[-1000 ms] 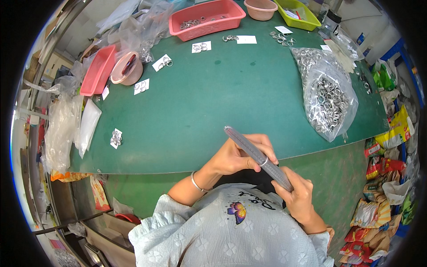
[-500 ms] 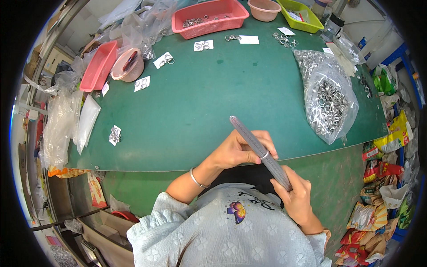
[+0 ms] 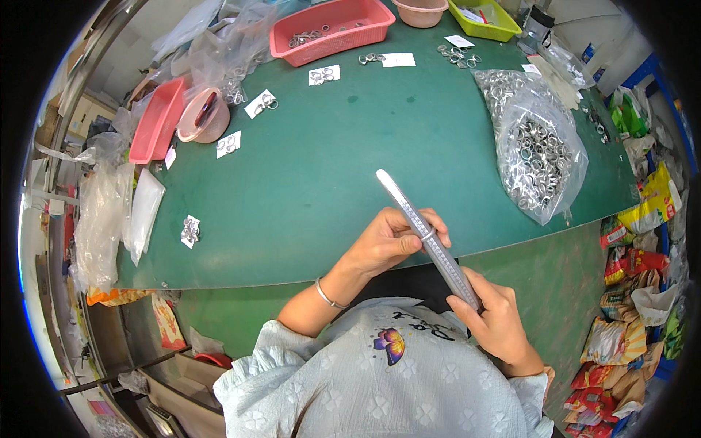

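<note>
A grey tapered ring mandrel [image 3: 447, 264] with a marked scale slants over the table's front edge, its pale tip pointing up and left. My right hand [image 3: 498, 315] is wrapped round its thick lower end, thumb along the top. Around the middle of the mandrel sits a thin silver ring [image 3: 428, 236]. My left hand [image 3: 391, 239] pinches at this ring, with the thumb on the near side and fingers curled behind the mandrel. A bangle circles my left wrist.
On the green table [image 3: 314, 182], a clear bag of metal rings [image 3: 542, 164] lies at the right. Small white cards with rings [image 3: 228, 144] form an arc at the left and back. Pink trays [image 3: 332, 44], a round tub [image 3: 204, 120] and a yellow-green basket [image 3: 485, 25] stand behind.
The mandrel has turned in my hands, so its scale now faces up and its tip looks brighter. Both hands keep their hold. The whole view has shifted slightly.
</note>
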Demonstrator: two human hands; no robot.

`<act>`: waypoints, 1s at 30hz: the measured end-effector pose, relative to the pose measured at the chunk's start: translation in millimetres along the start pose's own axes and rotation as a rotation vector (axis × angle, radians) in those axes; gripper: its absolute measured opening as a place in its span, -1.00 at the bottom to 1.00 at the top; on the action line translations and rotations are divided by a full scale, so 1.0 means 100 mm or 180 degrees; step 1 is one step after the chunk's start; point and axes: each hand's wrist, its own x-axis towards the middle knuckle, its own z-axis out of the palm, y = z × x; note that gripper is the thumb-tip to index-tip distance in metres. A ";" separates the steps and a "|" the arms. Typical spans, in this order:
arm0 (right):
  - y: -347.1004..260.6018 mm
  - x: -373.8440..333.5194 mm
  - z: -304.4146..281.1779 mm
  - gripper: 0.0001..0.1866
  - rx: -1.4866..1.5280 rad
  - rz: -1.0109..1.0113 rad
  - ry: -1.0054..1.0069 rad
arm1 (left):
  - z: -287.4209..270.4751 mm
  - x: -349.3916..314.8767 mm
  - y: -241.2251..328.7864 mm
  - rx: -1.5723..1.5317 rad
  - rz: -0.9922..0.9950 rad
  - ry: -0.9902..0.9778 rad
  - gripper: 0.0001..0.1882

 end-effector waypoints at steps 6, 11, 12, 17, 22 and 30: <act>0.00 -0.04 -0.01 -0.67 0.0513 0.0437 -0.0149 | -0.02 -0.02 -0.07 -0.0291 -0.0153 0.0030 -0.62; -0.03 -0.03 -0.03 -0.67 0.0761 0.0597 -0.0186 | 0.00 0.00 -0.07 -0.0388 -0.0170 0.0023 -0.60; -0.03 -0.02 -0.04 -0.67 0.0796 0.0618 -0.0189 | 0.00 -0.01 -0.07 -0.0385 -0.0167 0.0013 -0.60; -0.03 -0.02 -0.03 -0.66 0.0887 0.0624 -0.0141 | 0.05 -0.03 -0.04 -0.0355 -0.0247 0.0179 -0.56; 0.02 -0.03 -0.02 -0.63 0.0706 0.0462 -0.0142 | 0.23 -0.06 0.08 -0.0318 -0.0169 0.0418 -0.55; 0.06 -0.01 0.01 -0.61 0.0273 -0.0161 0.0011 | 0.26 -0.09 0.23 0.0732 0.0258 0.0487 -0.58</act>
